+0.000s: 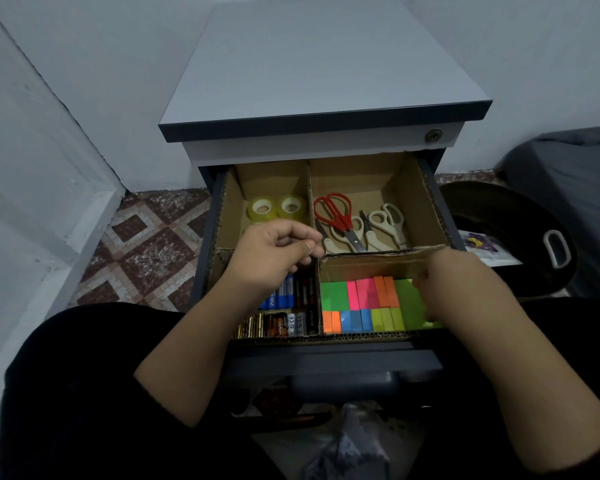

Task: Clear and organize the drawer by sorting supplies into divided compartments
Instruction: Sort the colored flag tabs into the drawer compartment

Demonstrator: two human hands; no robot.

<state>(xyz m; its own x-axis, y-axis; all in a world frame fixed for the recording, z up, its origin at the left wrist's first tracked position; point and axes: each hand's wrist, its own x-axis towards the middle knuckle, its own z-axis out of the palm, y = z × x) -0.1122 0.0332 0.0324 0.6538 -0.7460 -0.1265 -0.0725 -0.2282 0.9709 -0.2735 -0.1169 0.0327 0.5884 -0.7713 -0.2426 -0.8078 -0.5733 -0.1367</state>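
In the head view, a drawer [430,188] lined with cardboard dividers [311,202] is standing open, split into four compartments. The sticky notes [361,299] are lying in the near right one: light paper pads, stiff enough as blocks but easily fanned or bent, so they are best taken by the short edges between thumb and fingertips. The batteries [284,317], near left, are judged heavier, hard and prone to rolling. The tape rolls [278,206] are sitting far left; the scissors [347,220], far right, should be lifted by the handles.

The left hand [274,252] is hovering over the centre divider above the batteries, its fingers loosely curled with thumb and forefinger nearly meeting; it seems to be holding nothing, though something tiny could be hidden. The right hand [440,289] is reaching into the near right compartment, its fingers turned down against the green pads at the right end; whether they are gripping or only nudging, I cannot tell.
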